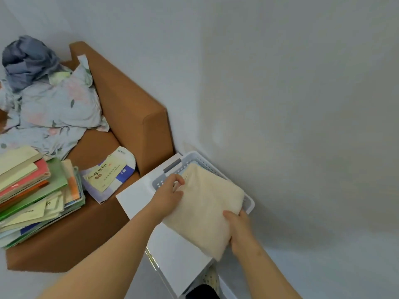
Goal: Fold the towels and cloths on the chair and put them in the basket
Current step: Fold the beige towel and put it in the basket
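The left hand (170,192) and the right hand (237,225) each grip a side of the folded cream towel (207,203), half over the white basket (195,157) by the wall; it looks nearly in; the flowery cloth (54,108) and the grey cloth (28,61) lie crumpled on the brown chair (129,104), not folded yet; so most work is left.

This is a lived-in corner of a home, with plain white walls (291,87). A brown upholstered armchair (133,117) is heaped with crumpled floral bedding (56,106) and a loose stack of books (32,190), and a plastic basket (250,202) sits just beside it
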### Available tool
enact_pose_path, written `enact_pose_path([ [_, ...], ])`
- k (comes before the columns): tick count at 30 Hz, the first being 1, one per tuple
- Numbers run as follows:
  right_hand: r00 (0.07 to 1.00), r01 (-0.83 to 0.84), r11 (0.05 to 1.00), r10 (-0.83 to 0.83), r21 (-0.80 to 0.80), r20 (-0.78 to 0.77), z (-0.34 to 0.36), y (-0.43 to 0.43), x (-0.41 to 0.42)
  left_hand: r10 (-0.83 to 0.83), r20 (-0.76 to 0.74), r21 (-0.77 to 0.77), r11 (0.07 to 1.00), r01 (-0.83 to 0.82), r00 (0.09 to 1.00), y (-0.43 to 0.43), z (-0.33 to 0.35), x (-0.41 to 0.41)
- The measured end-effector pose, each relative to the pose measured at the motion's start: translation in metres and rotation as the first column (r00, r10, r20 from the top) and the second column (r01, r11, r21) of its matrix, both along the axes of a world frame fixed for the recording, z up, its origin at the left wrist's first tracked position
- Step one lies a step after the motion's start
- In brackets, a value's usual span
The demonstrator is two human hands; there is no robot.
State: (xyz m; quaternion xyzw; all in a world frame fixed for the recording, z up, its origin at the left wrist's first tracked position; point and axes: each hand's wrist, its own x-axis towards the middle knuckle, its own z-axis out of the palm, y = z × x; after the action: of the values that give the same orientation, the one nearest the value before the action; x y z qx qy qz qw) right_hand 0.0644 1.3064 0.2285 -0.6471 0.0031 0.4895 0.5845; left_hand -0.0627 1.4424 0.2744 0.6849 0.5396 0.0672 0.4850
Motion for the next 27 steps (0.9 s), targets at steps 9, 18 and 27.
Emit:
enact_pose_path([
  [9, 0.997, 0.051, 0.97, -0.062, -0.236, -0.039, -0.029, 0.039, 0.029, -0.307, -0.056, -0.088, 0.949, 0.301, 0.95, 0.057, -0.06, 0.057],
  [18, 0.998, 0.007, 0.878, 0.024, -0.478, 0.059, -0.028, 0.037, 0.02, -0.526, -0.083, -0.203, 0.841, 0.502, 0.847, 0.071, -0.093, 0.061],
  [27, 0.619, -0.18, 0.585, 0.692, -0.791, 0.372, -0.037, 0.067, 0.004, -0.658, -0.562, 0.268, 0.43, 0.862, 0.502, 0.074, -0.108, 0.054],
])
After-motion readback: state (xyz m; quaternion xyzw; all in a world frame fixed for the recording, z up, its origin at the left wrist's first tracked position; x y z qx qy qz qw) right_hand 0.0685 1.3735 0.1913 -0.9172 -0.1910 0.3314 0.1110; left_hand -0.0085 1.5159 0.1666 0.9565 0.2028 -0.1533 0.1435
